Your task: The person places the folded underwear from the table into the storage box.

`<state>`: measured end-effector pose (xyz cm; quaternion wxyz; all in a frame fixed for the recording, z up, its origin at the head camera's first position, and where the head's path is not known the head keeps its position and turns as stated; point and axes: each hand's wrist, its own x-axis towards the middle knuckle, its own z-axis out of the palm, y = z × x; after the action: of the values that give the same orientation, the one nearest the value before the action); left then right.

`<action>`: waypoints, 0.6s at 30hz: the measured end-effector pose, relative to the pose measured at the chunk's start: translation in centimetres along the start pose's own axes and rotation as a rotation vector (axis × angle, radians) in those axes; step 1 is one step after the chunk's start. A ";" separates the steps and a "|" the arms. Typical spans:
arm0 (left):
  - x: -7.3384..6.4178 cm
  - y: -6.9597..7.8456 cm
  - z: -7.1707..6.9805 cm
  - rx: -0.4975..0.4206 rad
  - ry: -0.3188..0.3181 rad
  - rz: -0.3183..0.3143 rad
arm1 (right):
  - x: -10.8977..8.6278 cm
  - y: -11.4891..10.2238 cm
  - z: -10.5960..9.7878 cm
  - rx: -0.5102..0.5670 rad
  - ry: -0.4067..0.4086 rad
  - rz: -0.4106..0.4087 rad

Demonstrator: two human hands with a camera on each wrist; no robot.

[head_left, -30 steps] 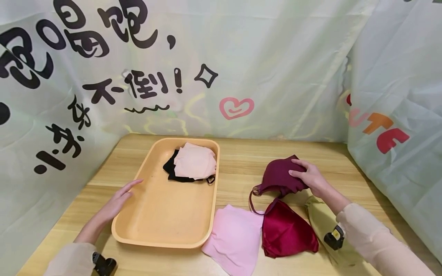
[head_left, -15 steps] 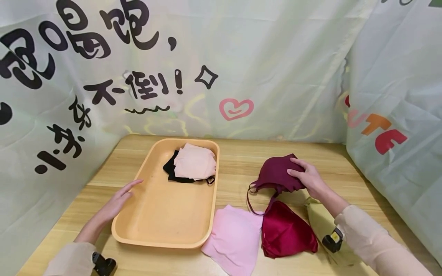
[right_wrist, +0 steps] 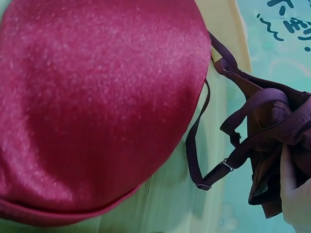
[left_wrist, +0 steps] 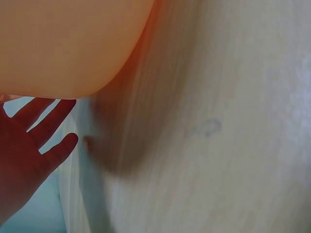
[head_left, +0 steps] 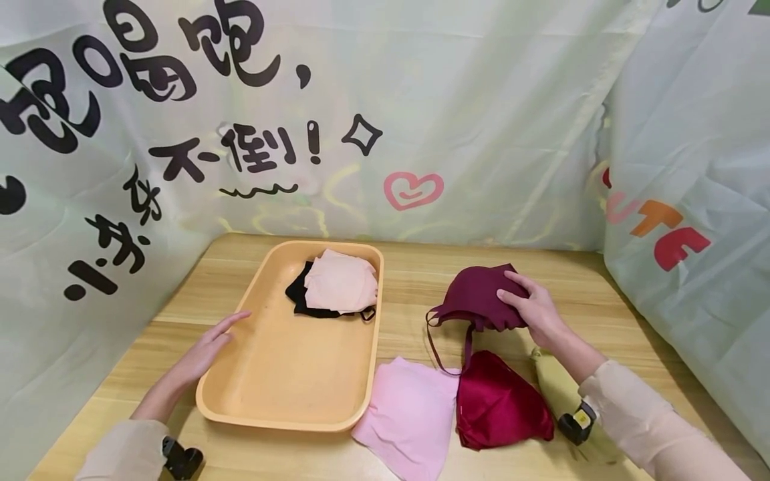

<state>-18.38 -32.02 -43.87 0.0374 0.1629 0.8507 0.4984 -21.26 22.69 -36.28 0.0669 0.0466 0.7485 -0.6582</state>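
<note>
My right hand [head_left: 535, 308] pinches a folded plum-coloured bra [head_left: 475, 299] by its right end, with the thumb on the near side. A strap loop [right_wrist: 197, 170] dangles from it toward the red satin bra [head_left: 502, 407], which lies on the table. In the right wrist view that red bra looms large beside the held one. My left hand [head_left: 201, 354] lies at the left rim of an orange tray [head_left: 295, 381], its fingers extended. Seen from the left wrist, those fingers [left_wrist: 56, 121] are spread and straight along the tray's outer wall.
Inside the tray's far right corner, a pale pink folded garment [head_left: 339, 280] lies over a black one [head_left: 296, 292]. A pink padded garment [head_left: 409, 414] touches the tray's right side. An olive-green garment [head_left: 553, 374] is under my right forearm. Printed curtains [head_left: 493, 133] border the table.
My right hand has moved slightly up and left, raising the plum bra with its strap trailing. My left hand and the tray have stayed in place.
</note>
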 end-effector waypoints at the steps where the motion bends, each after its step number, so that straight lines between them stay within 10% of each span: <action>1: 0.0 0.0 0.0 0.003 0.001 0.000 | 0.0 0.0 0.1 0.004 0.000 0.000; 18: 0.2 -0.1 0.0 -0.008 -0.007 -0.013 | 0.1 -1.7 0.1 0.234 0.017 -0.051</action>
<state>-18.56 -32.02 -43.90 0.0445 0.1590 0.8495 0.5012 -21.65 22.39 -34.60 0.0378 0.0406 0.6681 -0.7420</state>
